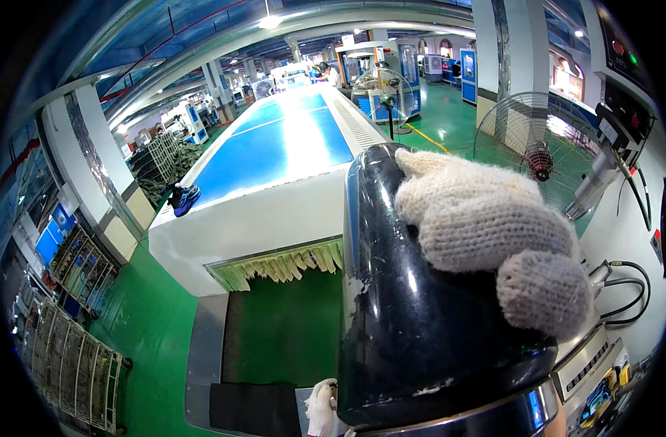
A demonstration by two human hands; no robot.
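My right hand [486,211], in a thick off-white knit glove, is wrapped over the glossy black rounded machine cover [413,320] close in front of me. Its fingers point left and are pressed together, with the thumb toward me. A shiny metal band [457,419] circles the cover's lower end. At the lower edge, my left hand [320,409] wears a white glove, its fingers curled beside the black mat [253,408]. Something dark shows at those fingertips, but I cannot make it out. The cover hides part of that hand.
A long white machine with a blue top [289,146] stands ahead, a frayed fringe curtain [282,266] across its opening. A dark blue shoe [183,199] sits on its left corner. Wire fans [541,160] and hoses [628,291] stand right; rack carts [71,364] stand left.
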